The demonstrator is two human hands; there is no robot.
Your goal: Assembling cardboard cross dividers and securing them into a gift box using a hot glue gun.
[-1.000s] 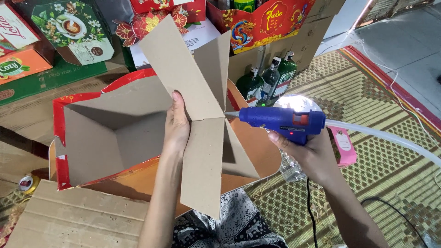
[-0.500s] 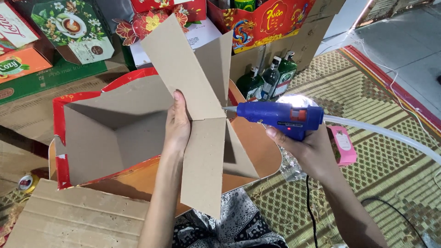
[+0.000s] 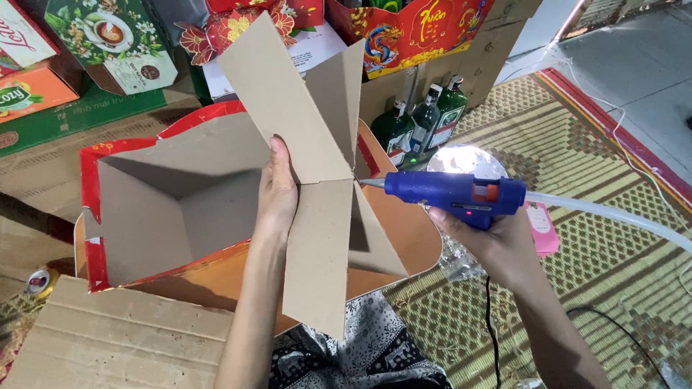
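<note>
One glue gun (image 3: 454, 196), three green bottles (image 3: 425, 119), perhaps more hidden.

The glue gun (image 3: 454, 194) is blue with a red trigger; the cardboard box (image 3: 216, 194) beside it is plain brown inside, red at its edges; right of the box, the woven mat (image 3: 598, 245) is green-and-cream check, bordered red; bottles (image 3: 422, 119) behind are green.
</note>
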